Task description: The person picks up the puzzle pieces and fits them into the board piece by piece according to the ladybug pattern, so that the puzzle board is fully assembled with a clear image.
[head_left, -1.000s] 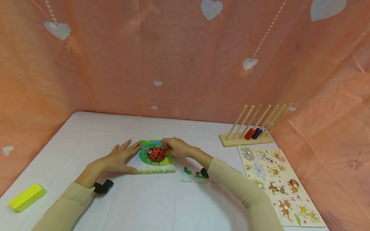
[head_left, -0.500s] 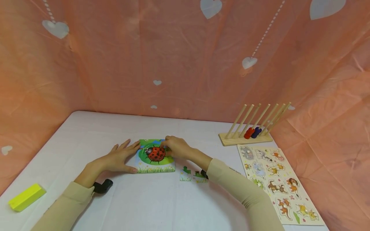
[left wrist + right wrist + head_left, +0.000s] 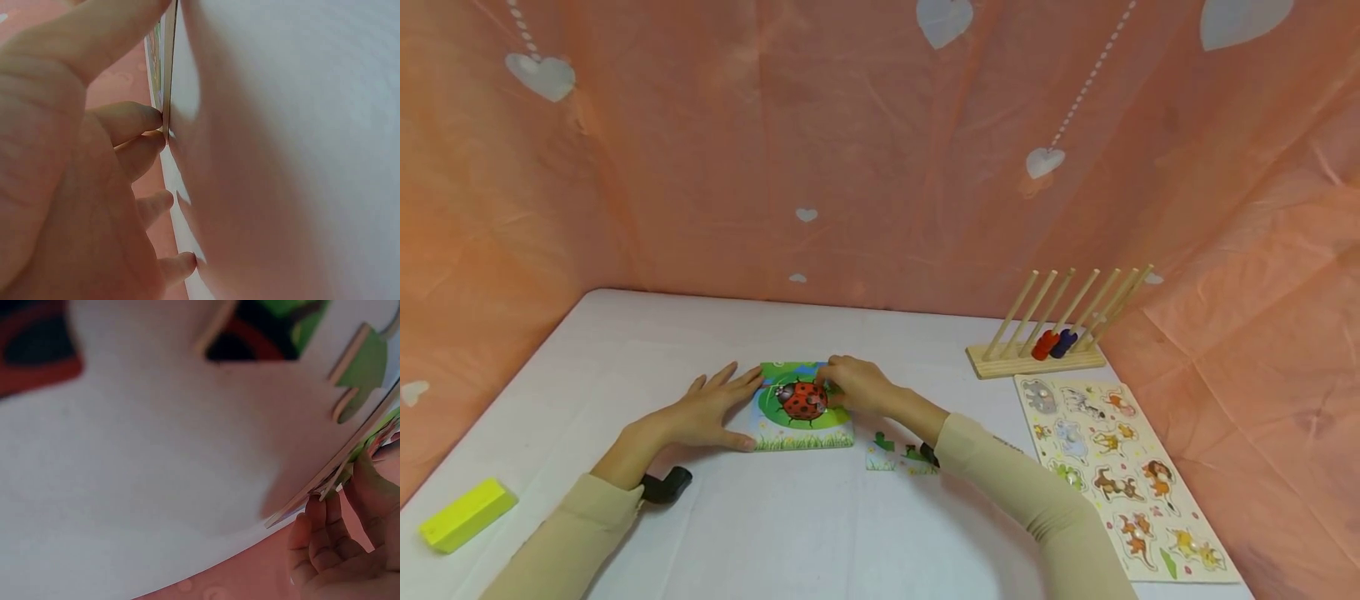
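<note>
A square ladybug jigsaw puzzle [image 3: 793, 438] lies mid-table, with a red spotted ladybug on green. My left hand [image 3: 711, 414] is spread along its left side, index fingertip at the far corner and thumb at the near one. In the left wrist view, fingertips [image 3: 156, 119] rest against the puzzle's thin wooden edge [image 3: 167, 69]. My right hand [image 3: 859, 385] is over the puzzle's right part, thumb and fingers pinching a small puzzle piece [image 3: 340, 478], mostly hidden by the fingers. Loose puzzle pieces [image 3: 880, 457] lie to the right of the puzzle, partly behind the right wrist.
A wooden peg stand [image 3: 1007, 367] with red and dark blue beads stands at the back right. In front of it lies an animal peg board [image 3: 1108, 492]. A yellow block [image 3: 467, 515] sits at the left table edge. Pink heart-patterned cloth [image 3: 850, 167] hangs behind.
My right hand has shifted slightly over the right part of the puzzle, still pinching the piece. The left hand stays at the puzzle's left edge.
</note>
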A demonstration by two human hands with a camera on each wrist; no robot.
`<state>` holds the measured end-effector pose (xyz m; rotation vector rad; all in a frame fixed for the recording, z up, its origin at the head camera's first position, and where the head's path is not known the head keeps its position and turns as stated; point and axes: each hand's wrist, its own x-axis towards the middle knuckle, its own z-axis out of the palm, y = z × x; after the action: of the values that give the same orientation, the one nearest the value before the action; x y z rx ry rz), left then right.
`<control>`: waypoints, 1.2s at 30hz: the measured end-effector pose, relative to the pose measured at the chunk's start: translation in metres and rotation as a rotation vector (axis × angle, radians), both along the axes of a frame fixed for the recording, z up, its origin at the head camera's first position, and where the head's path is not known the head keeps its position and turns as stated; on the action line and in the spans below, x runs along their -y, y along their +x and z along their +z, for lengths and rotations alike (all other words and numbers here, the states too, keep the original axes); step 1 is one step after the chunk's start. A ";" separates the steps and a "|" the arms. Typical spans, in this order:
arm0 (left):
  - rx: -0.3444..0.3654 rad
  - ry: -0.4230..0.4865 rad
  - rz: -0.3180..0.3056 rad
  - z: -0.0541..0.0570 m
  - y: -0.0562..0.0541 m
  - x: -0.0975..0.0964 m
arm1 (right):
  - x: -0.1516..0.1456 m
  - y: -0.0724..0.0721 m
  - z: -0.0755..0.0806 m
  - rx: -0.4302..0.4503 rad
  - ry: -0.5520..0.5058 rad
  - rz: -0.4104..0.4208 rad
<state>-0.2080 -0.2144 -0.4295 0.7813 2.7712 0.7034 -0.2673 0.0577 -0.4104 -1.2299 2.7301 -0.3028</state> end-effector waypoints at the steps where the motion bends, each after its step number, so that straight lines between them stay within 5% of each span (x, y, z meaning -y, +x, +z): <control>1: -0.002 0.000 0.001 0.000 0.000 0.000 | 0.000 0.000 0.000 0.001 0.000 -0.002; 25: -0.017 -0.008 0.003 -0.001 0.001 0.000 | -0.002 0.001 -0.006 -0.008 -0.011 -0.015; 36: -0.013 -0.010 0.003 -0.001 0.001 -0.001 | -0.009 0.028 -0.007 -0.200 0.082 0.072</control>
<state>-0.2073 -0.2136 -0.4301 0.7823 2.7862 0.6867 -0.2397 0.0670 -0.4176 -1.4021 2.8210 -0.0619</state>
